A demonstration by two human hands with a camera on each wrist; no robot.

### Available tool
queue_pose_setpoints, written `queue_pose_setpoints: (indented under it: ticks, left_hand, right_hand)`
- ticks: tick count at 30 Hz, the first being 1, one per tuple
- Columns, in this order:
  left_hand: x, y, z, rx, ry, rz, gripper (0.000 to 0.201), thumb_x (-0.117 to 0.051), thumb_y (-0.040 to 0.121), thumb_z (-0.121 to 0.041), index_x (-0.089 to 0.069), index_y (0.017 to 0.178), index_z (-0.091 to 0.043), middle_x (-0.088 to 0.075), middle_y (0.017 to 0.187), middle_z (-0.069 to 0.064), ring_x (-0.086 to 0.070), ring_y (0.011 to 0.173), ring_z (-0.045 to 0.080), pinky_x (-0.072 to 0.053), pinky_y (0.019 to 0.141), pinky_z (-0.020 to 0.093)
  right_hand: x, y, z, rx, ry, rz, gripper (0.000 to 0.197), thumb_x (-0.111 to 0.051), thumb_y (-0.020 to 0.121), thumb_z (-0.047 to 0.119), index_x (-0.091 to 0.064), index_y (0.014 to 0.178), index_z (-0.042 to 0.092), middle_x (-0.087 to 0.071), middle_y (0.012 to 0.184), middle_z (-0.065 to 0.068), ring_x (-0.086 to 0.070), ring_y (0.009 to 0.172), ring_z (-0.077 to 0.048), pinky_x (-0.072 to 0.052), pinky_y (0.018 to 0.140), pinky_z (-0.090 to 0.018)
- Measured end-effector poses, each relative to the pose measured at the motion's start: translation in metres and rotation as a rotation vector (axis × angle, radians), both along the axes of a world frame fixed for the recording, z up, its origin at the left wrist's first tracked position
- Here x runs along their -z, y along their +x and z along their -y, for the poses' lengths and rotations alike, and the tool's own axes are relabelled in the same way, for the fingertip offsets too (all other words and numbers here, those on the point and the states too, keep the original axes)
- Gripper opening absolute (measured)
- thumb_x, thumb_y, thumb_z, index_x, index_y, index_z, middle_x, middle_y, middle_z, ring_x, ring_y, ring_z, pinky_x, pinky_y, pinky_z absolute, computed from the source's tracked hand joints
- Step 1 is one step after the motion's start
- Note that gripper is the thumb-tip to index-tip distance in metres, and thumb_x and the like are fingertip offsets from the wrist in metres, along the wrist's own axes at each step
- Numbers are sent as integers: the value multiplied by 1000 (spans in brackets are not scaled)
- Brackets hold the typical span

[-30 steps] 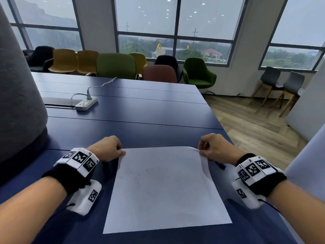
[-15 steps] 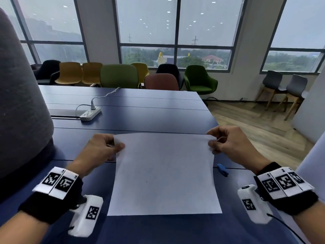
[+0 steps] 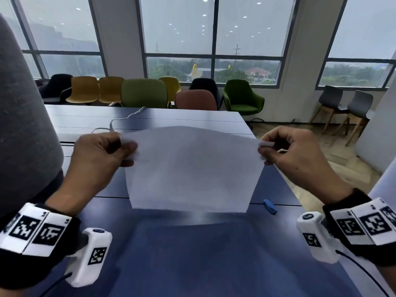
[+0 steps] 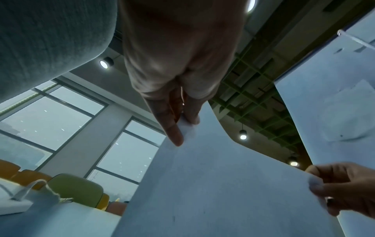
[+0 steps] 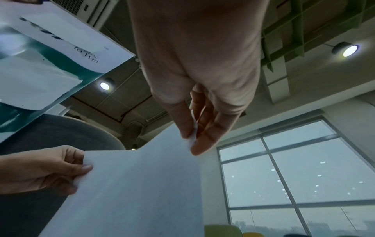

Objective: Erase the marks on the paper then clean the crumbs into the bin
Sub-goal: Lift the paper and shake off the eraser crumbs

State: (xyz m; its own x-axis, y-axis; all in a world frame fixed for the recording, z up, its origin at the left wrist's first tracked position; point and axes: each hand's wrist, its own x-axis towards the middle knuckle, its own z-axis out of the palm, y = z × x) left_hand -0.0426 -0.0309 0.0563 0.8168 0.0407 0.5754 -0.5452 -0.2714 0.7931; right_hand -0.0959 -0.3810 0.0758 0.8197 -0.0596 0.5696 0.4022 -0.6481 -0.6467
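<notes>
Your left hand (image 3: 100, 155) and right hand (image 3: 293, 155) each pinch a top corner of the paper (image 3: 192, 170). Tip it too fast and crumbs may fall on the worktop (image 3: 192, 264).

The sheet of paper (image 3: 192, 168) hangs above the table (image 3: 192, 264), held between the left hand (image 3: 100, 155) at its left top corner and the right hand (image 3: 293, 155) at its right. A small object (image 3: 270, 206) lies on the table, right of the sheet's lower edge. Chairs (image 3: 145, 95) stand behind the table, beneath the windows (image 3: 214, 26).
</notes>
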Motion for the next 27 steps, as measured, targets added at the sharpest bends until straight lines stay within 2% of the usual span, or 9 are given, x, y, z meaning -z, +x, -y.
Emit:
queue_pose_setpoints:
  ticks: [3,7,9,11,14,17,20,25,27]
  left_hand:
    - [10,-3,2,-2,32,-56,31,-69,85,-2,-75,72,-30,-71,66,-16,-69,60,6,-54,58,13]
    - [8,4,-6,-6,6,-33,40,-68,85,-2,-77,66,-36,-71,67,-16,-69,61,6,-56,59,15]
    - [10,3,-5,-3,46,-42,42,-68,85,-5,-76,67,-41,-71,68,-17,-70,63,6,-55,60,14]
    - [8,0,-2,-15,42,-28,36,-68,86,-4,-76,68,-34,-72,68,-12,-69,63,6,-55,60,14]
    - [-1,-1,-4,-26,-46,46,22,-67,87,-1,-70,77,-20,-70,67,-8,-68,61,4,-57,61,16]
    - [0,4,-1,-1,-7,42,27,-67,87,-2,-74,76,-26,-71,67,-16,-69,62,3,-56,60,15]
    - [12,3,4,-1,64,-22,18,-68,87,-1,-72,81,-17,-70,65,-13,-69,60,4,-52,56,10]
    - [9,9,-3,23,1,-13,42,-68,87,-6,-76,69,-44,-72,69,-16,-70,64,7,-57,62,17]
    - [12,10,-1,18,53,-23,39,-69,87,-6,-76,69,-40,-72,69,-18,-71,64,7,-56,61,15]
  right_hand:
    - [12,1,-4,-14,-30,-69,19,-72,81,2,-66,75,19,-67,67,1,-67,59,-11,-61,61,-36]
    - [8,3,-1,-14,13,-44,19,-71,82,2,-66,75,19,-67,67,2,-67,61,-11,-60,62,-33]
    - [9,3,-3,-21,-28,-65,19,-71,82,2,-66,75,19,-67,66,2,-67,60,-12,-61,63,-38]
    - [10,0,-6,-22,-54,-79,18,-72,82,4,-66,75,19,-68,66,2,-68,61,-13,-61,64,-43]
    - [-1,-2,-3,0,-9,-21,12,-71,83,5,-67,79,16,-68,70,-1,-68,62,-15,-61,66,-40]
    - [-3,-1,-3,2,-35,4,12,-71,82,5,-67,79,15,-68,69,-1,-68,63,-15,-61,64,-42]
    - [10,-2,-9,4,-112,-58,19,-72,81,6,-66,74,22,-67,65,4,-66,60,-11,-59,66,-45]
    - [0,1,-2,31,-51,2,17,-72,81,8,-66,75,22,-67,66,4,-67,63,-16,-60,66,-45]
    - [3,2,-4,25,-95,-21,16,-73,81,9,-66,75,22,-67,67,5,-67,64,-17,-59,66,-46]
